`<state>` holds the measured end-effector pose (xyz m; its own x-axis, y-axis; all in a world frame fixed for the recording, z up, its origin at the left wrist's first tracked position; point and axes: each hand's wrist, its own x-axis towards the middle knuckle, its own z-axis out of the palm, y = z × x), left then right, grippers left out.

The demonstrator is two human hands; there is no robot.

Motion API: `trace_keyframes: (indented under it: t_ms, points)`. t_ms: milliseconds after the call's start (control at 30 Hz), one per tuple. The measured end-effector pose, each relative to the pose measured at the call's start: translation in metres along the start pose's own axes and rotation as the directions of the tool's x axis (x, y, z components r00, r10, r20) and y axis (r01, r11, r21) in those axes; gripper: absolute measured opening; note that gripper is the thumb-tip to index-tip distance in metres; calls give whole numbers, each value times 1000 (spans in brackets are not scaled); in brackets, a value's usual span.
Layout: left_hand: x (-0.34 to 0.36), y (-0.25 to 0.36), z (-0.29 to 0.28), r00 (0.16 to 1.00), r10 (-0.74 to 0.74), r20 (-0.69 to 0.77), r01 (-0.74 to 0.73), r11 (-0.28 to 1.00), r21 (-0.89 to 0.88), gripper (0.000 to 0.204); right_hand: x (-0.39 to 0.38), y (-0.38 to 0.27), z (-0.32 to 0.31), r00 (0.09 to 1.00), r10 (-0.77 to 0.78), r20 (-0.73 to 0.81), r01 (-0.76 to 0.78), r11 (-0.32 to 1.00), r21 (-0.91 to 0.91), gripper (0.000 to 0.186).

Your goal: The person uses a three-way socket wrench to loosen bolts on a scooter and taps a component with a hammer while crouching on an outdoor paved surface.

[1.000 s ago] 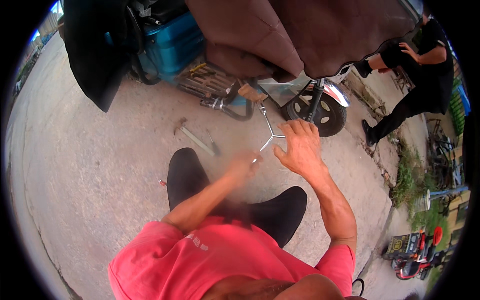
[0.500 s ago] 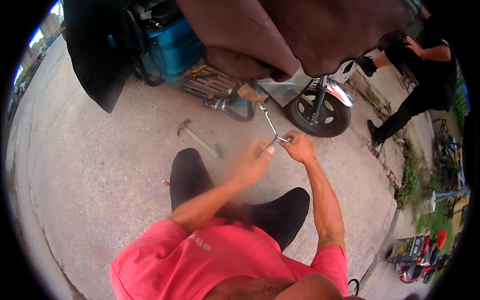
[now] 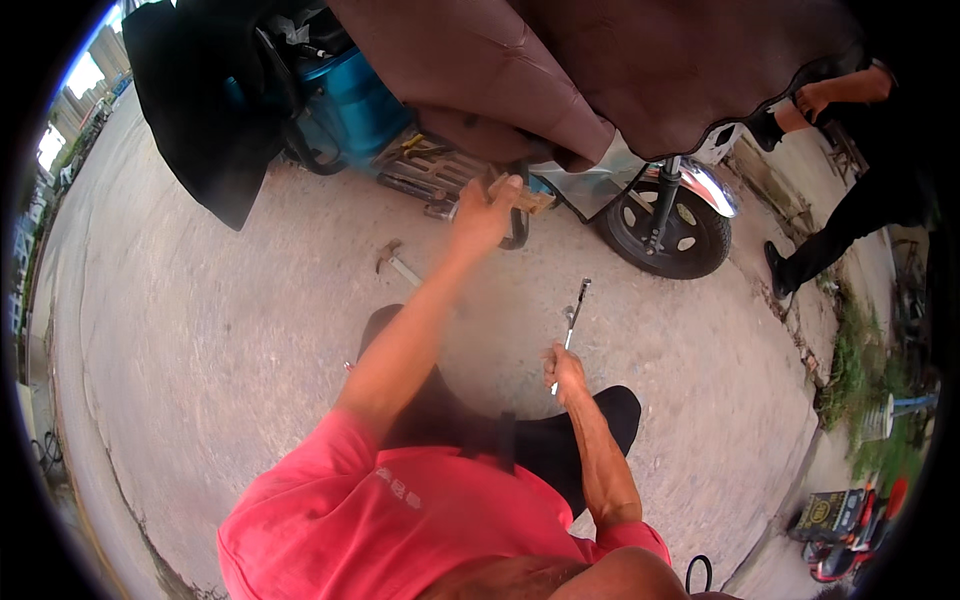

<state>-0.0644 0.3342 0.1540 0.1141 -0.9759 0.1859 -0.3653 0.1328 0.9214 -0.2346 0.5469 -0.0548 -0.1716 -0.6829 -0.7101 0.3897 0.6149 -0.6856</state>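
Two stations: right hand [image 3: 566,370] on wrench [image 3: 571,332], left hand [image 3: 485,215] at scooter [image 3: 350,105]

Right hand: the fingers are closed around the wrench, gripping the lower part of its bright shaft. The wrench is well apart from the scooter, near the right knee [image 3: 618,410]. Its dark tip points away from the wearer; a shorter metal part (foreshortened at this angle) shows beside the shaft.

Left hand: the arm extends forward to the lower side of the scooter. The thumb lies just beside a tan block [image 3: 538,201], and the fingers are largely hidden from the camera. Whether the hand grips anything, and how far it is open, cannot be told.

Scooter: the body is teal. Its footboard [image 3: 450,168], left of the block, carries long metal pieces and a yellow one; their exact kinds are too small to tell. A brown cover [image 3: 700,70] drapes over the front portion, above the front wheel [image 3: 712,240]. A black cover [image 3: 200,130] hangs at the left end.

Ground: a hammer [image 3: 402,268] lies on the concrete [image 3: 220,330], its handle partly hidden by the left forearm.

Surroundings: at right, a co-worker [image 3: 840,240] in black has one shoe on the ground near the front wheel. Farther out are green plants [image 3: 855,380], a pale bucket [image 3: 878,418] and a red vehicle [image 3: 868,540] with a dark box.
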Motion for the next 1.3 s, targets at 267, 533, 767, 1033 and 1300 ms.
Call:
trace_keyframes:
  t_ms: [267,533,767,1033,1300]
  points:
    - [-4,-9,46,990,63,124,-28,963,-267,65,-9,86,-8,949,283,141,-296,952,83,35]
    - [-1,-25,49,976,197,91,-173,959,-223,57,0,94,-17,980,198,-1,-197,975,100,29]
    - [13,-17,13,927,-23,375,198,878,-436,44,-9,87,-18,995,72,-62,-78,990,-114,26]
    - [54,1,6,818,-392,420,572,633,-522,29,-6,96,-23,992,118,-38,-122,987,-108,32]
    - [76,-13,-3,997,-16,80,18,999,-31,46,-19,88,-24,997,66,-34,-68,995,-76,30]
